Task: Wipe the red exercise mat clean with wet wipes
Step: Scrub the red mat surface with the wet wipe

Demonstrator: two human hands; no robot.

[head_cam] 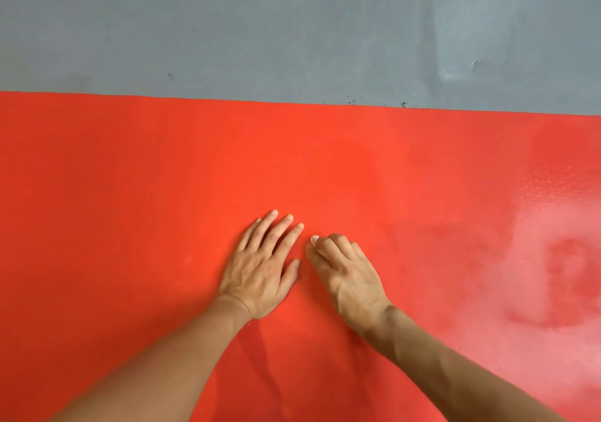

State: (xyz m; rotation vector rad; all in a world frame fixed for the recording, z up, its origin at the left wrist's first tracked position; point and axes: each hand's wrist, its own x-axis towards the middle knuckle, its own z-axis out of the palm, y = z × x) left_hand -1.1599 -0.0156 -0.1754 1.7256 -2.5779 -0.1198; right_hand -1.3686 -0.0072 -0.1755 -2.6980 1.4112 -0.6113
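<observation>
Across the lower two thirds of the head view lies the red exercise mat [162, 178], spread flat on a grey floor [260, 31], its far edge running almost straight from left to right with a few dark specks [353, 101] on the floor just beyond it. Both bare forearms come in from the bottom edge and meet near the middle of the mat. The left hand [261, 267] lies palm down on the red surface, its fingers straight and a little spread, the thumb out to the side — it holds nothing. Just beside it, close but not touching, the right hand [346, 275] is bent over the mat with its fingers curled under, and a small bit of pale wet wipe [314, 240] shows at the fingertips, pinched there and pressed to the mat; most of the wipe is hidden beneath the fingers. To the right the mat carries a broad pale sheen [559, 252] with darker, irregular patches inside it — whether this is wetness or only glare cannot be told. Around the hands and off to the left the mat looks even and matt, with a fine dimpled texture showing in the shiny part.
</observation>
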